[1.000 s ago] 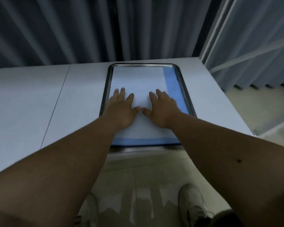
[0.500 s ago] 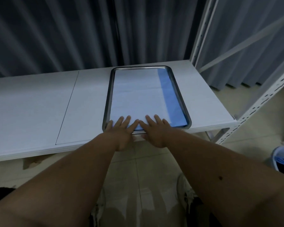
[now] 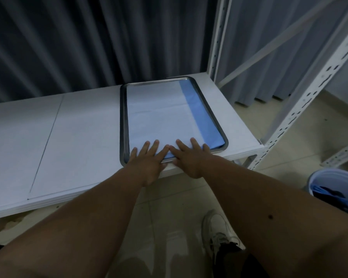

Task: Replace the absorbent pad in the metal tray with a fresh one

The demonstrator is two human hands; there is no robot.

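Observation:
A metal tray (image 3: 123, 121) lies on the right part of a white table. Inside it a white absorbent pad (image 3: 159, 115) lies flat, with a blue border strip (image 3: 201, 117) showing along its right side and near edge. My left hand (image 3: 147, 159) and my right hand (image 3: 191, 157) lie side by side with straight fingers. Both press down on the pad's near edge and cover the tray's front rim. Neither hand holds anything.
The white table (image 3: 68, 141) stretches left, with a seam line down its top. A white perforated shelf frame (image 3: 301, 105) stands at the right. A white bucket (image 3: 333, 183) with blue material inside sits on the floor at lower right. Grey curtains hang behind.
Both hands have slid from the middle of the pad back to its near edge. The view has pulled back and turned right, bringing the shelf frame and bucket into sight.

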